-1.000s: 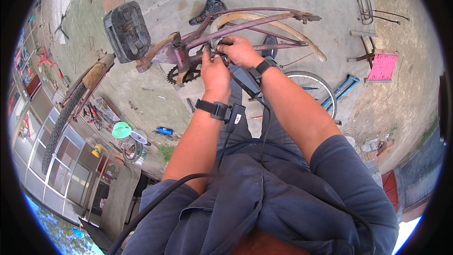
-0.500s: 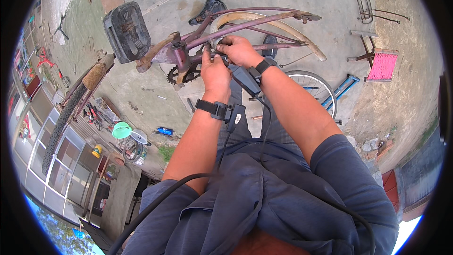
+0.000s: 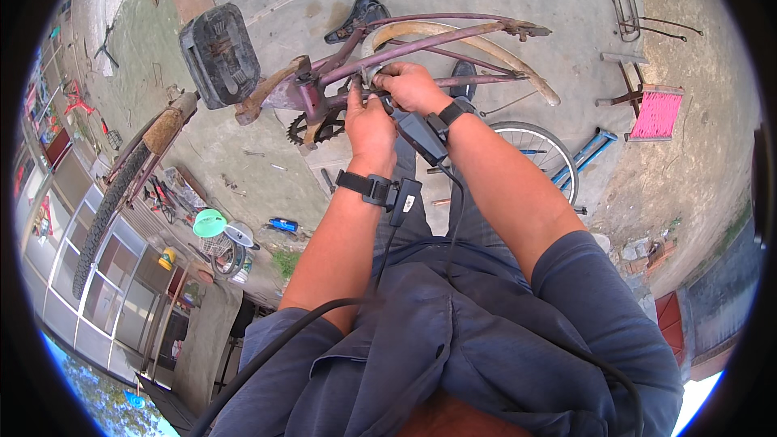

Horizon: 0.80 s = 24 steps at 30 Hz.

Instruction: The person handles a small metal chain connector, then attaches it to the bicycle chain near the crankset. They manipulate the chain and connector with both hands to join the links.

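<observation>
A worn purple bicycle frame (image 3: pixel 441 44) lies across the ground in front of me, with a black pedal (image 3: pixel 220 57) at its left and a dark toothed chainring (image 3: pixel 301 129) below the tubes. A tan curved mudguard (image 3: pixel 486 42) runs along the frame, its near end beside my fingers. My right hand (image 3: pixel 414 87) is closed, fingertips pinching at that mudguard end. Just left of it, my left hand (image 3: pixel 371 123) has its thumb and fingers pressed together against a small part by the tubes, too hidden to name. Both wrists wear black straps with small boxes.
A black saddle (image 3: pixel 356 18) lies beyond the frame. Right of my legs are a spoked wheel (image 3: pixel 538 154) and blue tubing (image 3: pixel 584 154). Farther right stand a pink-webbed stool (image 3: pixel 655 112) and a metal rack (image 3: pixel 622 0). A tyred wheel (image 3: pixel 105 218) extends at the left.
Hardly anything differs. The pedal and the left wheel have shifted very slightly; both hands stay at the same spot on the frame.
</observation>
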{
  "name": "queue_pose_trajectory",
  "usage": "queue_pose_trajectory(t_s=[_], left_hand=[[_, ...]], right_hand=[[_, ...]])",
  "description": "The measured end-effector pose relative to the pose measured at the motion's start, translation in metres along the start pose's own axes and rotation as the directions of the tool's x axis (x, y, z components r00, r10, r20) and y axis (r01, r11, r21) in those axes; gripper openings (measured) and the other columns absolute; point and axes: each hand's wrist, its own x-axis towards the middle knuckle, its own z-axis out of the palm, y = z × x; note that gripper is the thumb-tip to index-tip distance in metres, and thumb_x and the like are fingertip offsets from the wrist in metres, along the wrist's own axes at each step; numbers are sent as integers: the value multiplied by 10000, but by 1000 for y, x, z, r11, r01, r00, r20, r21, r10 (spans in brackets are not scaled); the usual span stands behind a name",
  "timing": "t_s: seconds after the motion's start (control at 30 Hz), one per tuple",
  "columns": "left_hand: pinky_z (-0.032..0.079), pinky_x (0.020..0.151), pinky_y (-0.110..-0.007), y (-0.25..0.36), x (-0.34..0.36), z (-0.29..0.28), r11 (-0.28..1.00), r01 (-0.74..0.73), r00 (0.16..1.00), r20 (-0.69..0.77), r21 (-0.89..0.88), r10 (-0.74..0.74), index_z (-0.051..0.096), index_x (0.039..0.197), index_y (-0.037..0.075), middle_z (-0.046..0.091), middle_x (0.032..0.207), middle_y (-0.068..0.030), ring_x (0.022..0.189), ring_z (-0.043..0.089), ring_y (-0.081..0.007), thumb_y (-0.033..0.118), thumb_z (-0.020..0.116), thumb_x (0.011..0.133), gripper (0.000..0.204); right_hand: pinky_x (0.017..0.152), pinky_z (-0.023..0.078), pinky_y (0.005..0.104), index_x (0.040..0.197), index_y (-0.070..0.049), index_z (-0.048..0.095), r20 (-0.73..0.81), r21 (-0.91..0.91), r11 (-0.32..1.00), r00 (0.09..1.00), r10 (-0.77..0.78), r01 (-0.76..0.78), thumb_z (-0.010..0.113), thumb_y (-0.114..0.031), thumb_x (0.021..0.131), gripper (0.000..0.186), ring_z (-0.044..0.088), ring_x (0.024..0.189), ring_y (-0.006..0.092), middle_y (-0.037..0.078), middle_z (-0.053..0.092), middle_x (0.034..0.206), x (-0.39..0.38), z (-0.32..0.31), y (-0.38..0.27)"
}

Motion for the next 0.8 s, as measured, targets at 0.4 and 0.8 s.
queue_pose_trajectory(t_s=[0.4,0.8], left_hand=[[368,420,-257,-2,1,1,999,-13,1000,1,-44,13,346,1548,160,555,763,-1,488,439,-74,109,431,1052,507],[403,462,-262,-5,4,-1,999,-43,999,8,-19,43,346,1552,134,552,785,-10,520,462,-74,114,444,1051,511]], right_hand=[[614,519,319,1163,28,694,-13,47,999,1000,11,-10,712,-166,879,345,641,700,151,147,743,968,0,3,-1],[524,505,350,1131,2,704,3,-102,993,999,-53,53,670,-241,923,323,634,617,182,122,730,871,2,1,4]])
